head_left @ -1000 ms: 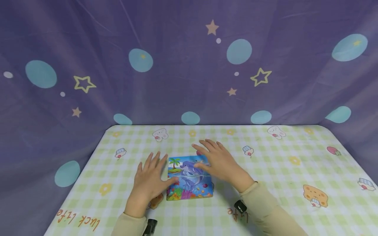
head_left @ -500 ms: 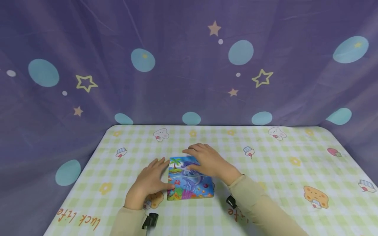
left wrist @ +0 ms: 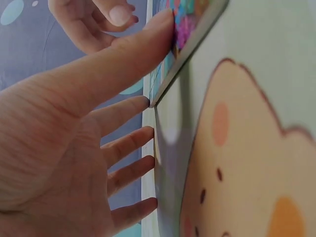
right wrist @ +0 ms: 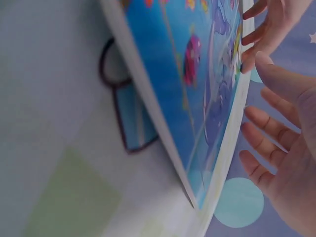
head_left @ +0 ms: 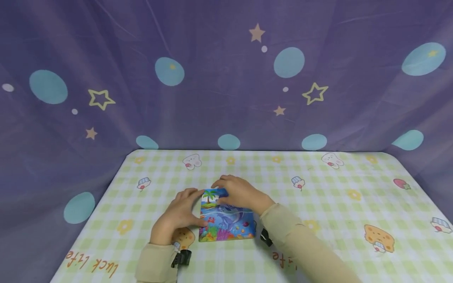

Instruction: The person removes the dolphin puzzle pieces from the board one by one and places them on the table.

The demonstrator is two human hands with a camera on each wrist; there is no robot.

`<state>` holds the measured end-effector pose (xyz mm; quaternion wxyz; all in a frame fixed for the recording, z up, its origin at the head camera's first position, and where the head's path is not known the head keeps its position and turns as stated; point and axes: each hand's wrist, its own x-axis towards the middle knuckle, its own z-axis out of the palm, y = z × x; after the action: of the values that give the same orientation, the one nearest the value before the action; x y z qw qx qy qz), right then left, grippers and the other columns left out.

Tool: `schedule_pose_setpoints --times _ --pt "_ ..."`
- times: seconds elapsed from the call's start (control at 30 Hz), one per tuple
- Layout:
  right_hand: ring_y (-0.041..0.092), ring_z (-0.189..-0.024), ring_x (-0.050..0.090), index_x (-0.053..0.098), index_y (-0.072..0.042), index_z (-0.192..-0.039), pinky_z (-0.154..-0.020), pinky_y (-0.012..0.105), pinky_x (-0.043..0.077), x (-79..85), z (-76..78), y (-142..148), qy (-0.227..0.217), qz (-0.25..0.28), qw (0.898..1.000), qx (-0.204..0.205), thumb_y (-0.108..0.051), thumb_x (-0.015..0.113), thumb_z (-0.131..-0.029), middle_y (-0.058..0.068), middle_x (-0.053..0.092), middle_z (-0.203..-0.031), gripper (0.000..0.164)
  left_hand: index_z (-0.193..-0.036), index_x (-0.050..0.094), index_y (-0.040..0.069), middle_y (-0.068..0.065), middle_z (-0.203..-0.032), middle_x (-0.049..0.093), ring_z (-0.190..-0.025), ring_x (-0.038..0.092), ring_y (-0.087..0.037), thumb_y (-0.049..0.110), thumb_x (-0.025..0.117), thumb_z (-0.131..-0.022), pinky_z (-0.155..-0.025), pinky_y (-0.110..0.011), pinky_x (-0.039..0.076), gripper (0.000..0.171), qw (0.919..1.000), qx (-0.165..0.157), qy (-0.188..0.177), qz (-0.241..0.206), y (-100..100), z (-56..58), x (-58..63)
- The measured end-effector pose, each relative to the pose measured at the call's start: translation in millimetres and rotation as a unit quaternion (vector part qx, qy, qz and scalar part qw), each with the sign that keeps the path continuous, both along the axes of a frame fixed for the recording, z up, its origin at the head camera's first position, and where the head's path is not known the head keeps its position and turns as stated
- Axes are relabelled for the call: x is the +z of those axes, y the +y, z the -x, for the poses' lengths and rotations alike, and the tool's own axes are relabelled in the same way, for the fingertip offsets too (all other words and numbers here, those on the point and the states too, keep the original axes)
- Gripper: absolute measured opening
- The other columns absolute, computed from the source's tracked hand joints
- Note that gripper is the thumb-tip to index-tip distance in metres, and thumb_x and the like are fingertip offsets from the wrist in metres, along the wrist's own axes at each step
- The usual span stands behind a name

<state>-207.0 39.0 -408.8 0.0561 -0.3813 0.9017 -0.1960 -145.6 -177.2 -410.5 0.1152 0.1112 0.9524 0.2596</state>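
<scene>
A flat square picture board (head_left: 230, 220) lies on the table, printed with a dolphin, a palm tree and coral; thin seam lines cross its face in the right wrist view. My left hand (head_left: 178, 217) is at its left side, thumb on the near-left edge and index fingertip by the far-left corner. In the left wrist view, the other fingers (left wrist: 129, 143) extend with their tips at the tablecloth. Over the far part of the board reaches my right hand (head_left: 240, 193), covering the upper right of the picture. Its thumb hovers close over the face, its fingers beyond the far edge.
A green-and-white checked tablecloth (head_left: 336, 220) with printed cartoons covers the table. Behind it hangs a purple curtain (head_left: 212, 110) with stars and blue ovals. Small black devices (head_left: 181, 258) sit at both wrists.
My right hand has moved left across the far part of the board, covering more of the dolphin. My left hand's fingers have drawn in toward the left edge. The board stays about where it was.
</scene>
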Motion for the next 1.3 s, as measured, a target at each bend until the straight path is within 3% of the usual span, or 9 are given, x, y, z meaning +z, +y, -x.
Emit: schedule_pose_setpoints --times 0.13,0.37,0.77,1.03,1.3 --pt "0.016 -0.108 0.060 0.066 -0.019 -0.129 -0.089 0.040 0.052 -4.1 0.8 -7 -0.042 -0.010 0.998 -0.034 -0.036 0.078 -0.086 0.000 0.061 -0.118 0.048 -0.150 0.042 0.006 -0.020 -0.151 0.036 -0.137 0.030 -0.044 0.036 0.092 -0.067 -0.109 -0.064 0.028 0.101 1.0000 -0.001 0.000 -0.003 1 0.4 -3.7" --pt "0.015 -0.100 0.058 0.067 -0.014 -0.125 -0.087 0.029 0.051 -19.0 0.2 -15 -0.117 0.021 0.991 -0.055 -0.030 0.082 -0.083 0.000 0.056 -0.112 0.047 -0.150 0.044 0.009 -0.018 -0.151 0.037 -0.136 0.031 -0.043 0.037 0.093 -0.066 -0.108 -0.065 0.028 0.101 1.0000 0.004 -0.002 0.000 2 -1.5 -6.4" --pt "0.016 -0.091 0.054 0.069 -0.013 -0.117 -0.085 0.034 0.049 -21.2 5.9 -18 -0.149 0.064 0.984 -0.073 -0.021 0.083 -0.082 0.002 0.057 -0.102 0.039 -0.151 0.042 0.009 -0.017 -0.151 0.036 -0.136 0.030 -0.043 0.036 0.092 -0.067 -0.109 -0.065 0.026 0.101 1.0000 0.005 -0.007 0.001 2 0.7 -3.4" --pt "0.019 -0.098 0.058 0.070 -0.014 -0.116 -0.088 0.036 0.050 -28.1 4.0 -21 -0.144 0.094 0.982 -0.077 -0.018 0.083 -0.082 0.002 0.059 -0.106 0.037 -0.151 0.042 0.010 -0.016 -0.151 0.036 -0.136 0.030 -0.042 0.037 0.092 -0.066 -0.109 -0.064 0.026 0.102 0.9999 0.012 -0.010 0.007 -2 -1.7 -6.7" --pt "0.016 -0.096 0.057 0.070 -0.017 -0.121 -0.084 0.034 0.050 -28.2 4.8 -19 -0.134 0.090 0.984 -0.078 -0.018 0.081 -0.084 -0.001 0.059 -0.106 0.038 -0.151 0.041 0.009 -0.017 -0.152 0.034 -0.137 0.028 -0.042 0.035 0.092 -0.067 -0.110 -0.065 0.025 0.102 0.9999 0.007 -0.009 0.001 1 1.1 -1.6"
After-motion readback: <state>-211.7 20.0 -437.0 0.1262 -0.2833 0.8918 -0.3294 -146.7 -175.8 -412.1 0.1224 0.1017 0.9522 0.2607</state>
